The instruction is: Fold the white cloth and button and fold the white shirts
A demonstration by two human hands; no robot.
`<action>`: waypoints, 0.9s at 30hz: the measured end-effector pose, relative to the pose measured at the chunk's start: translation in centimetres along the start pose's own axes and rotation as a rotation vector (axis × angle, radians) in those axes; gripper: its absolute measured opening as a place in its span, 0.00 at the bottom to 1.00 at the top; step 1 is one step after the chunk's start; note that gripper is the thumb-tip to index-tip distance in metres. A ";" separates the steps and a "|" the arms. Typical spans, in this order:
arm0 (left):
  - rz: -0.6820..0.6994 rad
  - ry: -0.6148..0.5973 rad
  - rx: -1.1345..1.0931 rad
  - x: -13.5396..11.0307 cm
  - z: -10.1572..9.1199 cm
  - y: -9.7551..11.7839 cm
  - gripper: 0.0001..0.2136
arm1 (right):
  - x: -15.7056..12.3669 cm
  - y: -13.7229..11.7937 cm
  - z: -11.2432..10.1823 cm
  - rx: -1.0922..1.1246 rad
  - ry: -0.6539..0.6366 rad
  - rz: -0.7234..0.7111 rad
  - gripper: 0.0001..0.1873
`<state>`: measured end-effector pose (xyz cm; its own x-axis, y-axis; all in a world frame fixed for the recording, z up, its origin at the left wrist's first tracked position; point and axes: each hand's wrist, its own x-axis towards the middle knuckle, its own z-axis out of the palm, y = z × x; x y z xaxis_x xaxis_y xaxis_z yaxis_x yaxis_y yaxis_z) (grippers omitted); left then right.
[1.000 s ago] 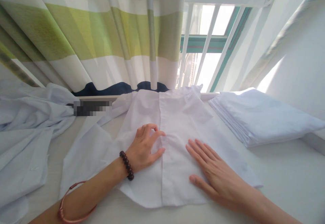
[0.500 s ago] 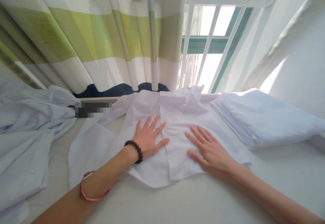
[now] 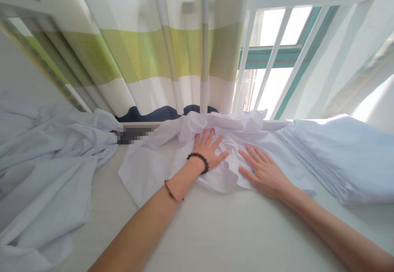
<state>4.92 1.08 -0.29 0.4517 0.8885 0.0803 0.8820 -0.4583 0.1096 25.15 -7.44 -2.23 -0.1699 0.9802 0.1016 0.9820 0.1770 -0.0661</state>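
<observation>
Shirt (image 3: 224, 179) lies bunched at the far edge of the table (image 3: 215, 231), under the curtain (image 3: 147, 58). Left hand (image 3: 209, 150) is flat on it, fingers spread, palm pressing. Right hand (image 3: 264, 173) is just beside, also spread, pinching nothing. Step looks like smoothing (cloth is wrinkled between the hands). Next move calls for even outward strokes. Folded stack (image 3: 338, 157) right, loose pile (image 3: 46, 173) left.

Striped curtain (image 3: 138, 58), folded stack (image 3: 338, 157), rumpled heap (image 3: 46, 165)
</observation>
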 end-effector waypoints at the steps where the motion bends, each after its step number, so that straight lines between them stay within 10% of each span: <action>1: 0.001 0.004 -0.001 0.5 0.0 -0.2 0.34 | 0.5 0.0 0.1 -0.003 0.002 0.013 0.34; 8: 0.044 0.018 0.008 2.4 -0.2 -1.4 0.32 | 3.2 -0.2 -0.2 -0.011 -0.006 0.064 0.33; 14: 0.126 0.132 0.133 -0.9 -1.8 -2.0 0.27 | 3.5 -0.1 -0.2 -0.001 -0.016 0.070 0.33; 18: -0.137 0.262 0.236 -3.5 -3.8 -5.3 0.32 | 3.5 -0.2 -0.2 -0.013 -0.018 0.064 0.33; 22: -0.464 0.062 0.150 -4.0 -4.1 -8.8 0.39 | 3.5 -0.3 -0.2 -0.032 -0.019 0.066 0.32; 27: -0.436 -0.082 0.102 -4.2 -2.3 -7.7 0.40 | 3.5 -0.1 0.4 -0.098 0.028 0.022 0.30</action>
<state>-4.05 0.85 0.78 0.0411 0.9987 -0.0313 0.9990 -0.0405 0.0174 24.45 -4.01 -2.25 -0.1473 0.9807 0.1289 0.9891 0.1448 0.0283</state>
